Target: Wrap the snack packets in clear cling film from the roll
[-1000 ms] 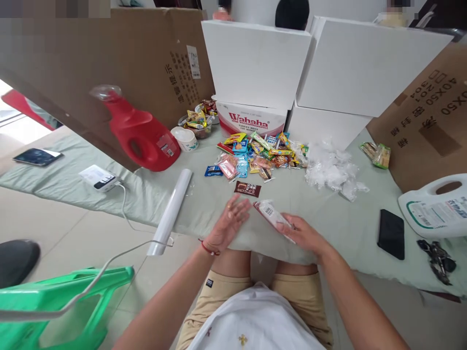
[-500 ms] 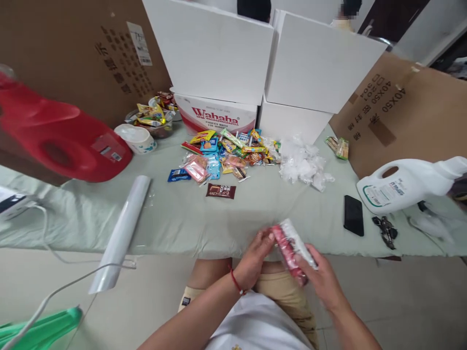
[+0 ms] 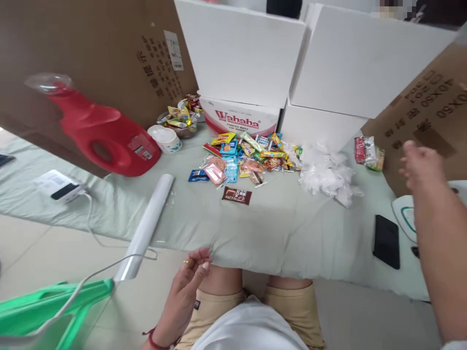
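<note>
Head view: shows red-and-white packet point(image 3: 365, 149) at right on table point(image 3: 262, 228), partly covering green packet point(image 3: 380, 159), long axis seemingly running near to far, red side facing left. Holds right hand point(image 3: 425, 164) beside it, apart, with grip loosely parted. Curls left hand point(image 3: 188, 278) near table's front edge; cannot tell whether pinching anything.

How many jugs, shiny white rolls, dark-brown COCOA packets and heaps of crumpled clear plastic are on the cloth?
Jugs: 2 (red jug, white jug)
Shiny white roll: 1
Dark-brown COCOA packet: 1
Heap of crumpled clear plastic: 1
Total: 5
</note>
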The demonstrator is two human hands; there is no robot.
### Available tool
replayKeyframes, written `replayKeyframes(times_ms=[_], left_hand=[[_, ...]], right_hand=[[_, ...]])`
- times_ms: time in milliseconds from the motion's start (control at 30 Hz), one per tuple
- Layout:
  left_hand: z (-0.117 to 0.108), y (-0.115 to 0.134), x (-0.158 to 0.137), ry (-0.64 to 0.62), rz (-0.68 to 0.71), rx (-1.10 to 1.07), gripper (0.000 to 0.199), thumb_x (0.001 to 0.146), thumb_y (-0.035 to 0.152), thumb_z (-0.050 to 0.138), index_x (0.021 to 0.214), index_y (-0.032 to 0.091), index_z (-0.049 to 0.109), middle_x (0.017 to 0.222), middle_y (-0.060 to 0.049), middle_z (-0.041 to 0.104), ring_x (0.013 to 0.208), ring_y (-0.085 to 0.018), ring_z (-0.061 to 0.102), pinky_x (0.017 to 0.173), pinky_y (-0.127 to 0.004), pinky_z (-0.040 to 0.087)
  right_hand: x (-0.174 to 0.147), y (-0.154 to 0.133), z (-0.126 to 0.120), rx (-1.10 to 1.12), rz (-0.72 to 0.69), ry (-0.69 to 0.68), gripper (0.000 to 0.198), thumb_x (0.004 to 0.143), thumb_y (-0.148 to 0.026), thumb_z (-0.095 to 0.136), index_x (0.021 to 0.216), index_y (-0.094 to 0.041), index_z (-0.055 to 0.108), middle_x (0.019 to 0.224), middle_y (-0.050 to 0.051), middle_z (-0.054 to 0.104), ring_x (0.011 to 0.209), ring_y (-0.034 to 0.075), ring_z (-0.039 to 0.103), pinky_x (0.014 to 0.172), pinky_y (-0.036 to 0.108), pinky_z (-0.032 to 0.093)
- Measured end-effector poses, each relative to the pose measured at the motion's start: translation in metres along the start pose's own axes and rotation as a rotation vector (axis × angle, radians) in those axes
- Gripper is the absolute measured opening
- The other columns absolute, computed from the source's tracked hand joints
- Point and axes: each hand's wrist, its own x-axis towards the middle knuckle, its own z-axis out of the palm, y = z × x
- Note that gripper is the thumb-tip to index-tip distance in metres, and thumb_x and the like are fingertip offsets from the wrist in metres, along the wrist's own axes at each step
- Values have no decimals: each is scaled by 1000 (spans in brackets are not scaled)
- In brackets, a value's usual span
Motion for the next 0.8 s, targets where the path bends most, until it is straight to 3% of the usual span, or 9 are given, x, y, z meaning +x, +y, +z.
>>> replayKeyframes(times_ms=[67,133,167,300,400,500,567,633,800], left_hand=[[-4,-7,0,72,33,36,51,81,61,75,112,21,70,81,-3,67,78,-19,62,69,-28,53],[-5,-14,1,48,19,112,51,88,64,65,109,19,71,58,2,56,58,-16,53,59,-27,48],[-5,-16,2,18,12,146,53,91,65,60,111,18,71,54,3,53,52,-15,50,55,-27,46],[-5,-8,14,79,228,321,48,96,55,54,123,18,67,73,-2,70,60,-16,60,62,-29,50],[-25,13,36,382,515,545,31,96,43,54,109,19,70,86,-6,72,75,-19,65,78,-33,52],[-62,34,61,813,589,692,30,98,38,49,101,17,70,91,-9,69,81,-22,62,79,-36,51],[-84,44,76,952,518,794,31,97,37,47,103,15,69,101,-14,68,97,-28,63,85,-41,51],[-96,51,90,925,374,957,35,97,39,48,111,14,68,115,-19,66,116,-35,58,94,-49,49],[-90,65,133,506,-8,1285,44,95,45,53,122,11,63,129,-27,61,123,-44,56,92,-55,49]], right_hand=[[-32,-12,9,158,-1,79,24,89,-53,62,89,-29,58,95,11,70,82,23,67,68,36,56],[-99,-12,20,125,-100,-167,29,91,-57,61,93,-28,66,103,11,74,89,23,70,78,35,60],[-141,-8,25,20,-137,-346,36,90,-61,61,88,-27,70,95,10,76,84,24,72,75,35,61],[-304,19,39,-24,-361,-968,36,96,-54,57,93,-27,81,89,6,80,79,22,77,74,30,64],[-375,32,40,24,-257,-948,38,100,-50,53,103,-26,82,87,6,80,74,19,77,68,23,63],[-397,37,42,27,-193,-853,37,99,-51,56,102,-25,82,90,6,80,76,19,77,72,22,63],[-393,33,48,28,-216,-843,35,98,-50,58,102,-25,82,89,5,80,76,18,77,73,22,62],[-381,22,58,30,-247,-819,33,99,-48,58,103,-25,81,88,5,79,75,18,76,72,22,62],[-352,-29,84,82,-383,-788,30,101,-42,57,101,-22,79,86,5,78,72,17,73,70,25,60]])
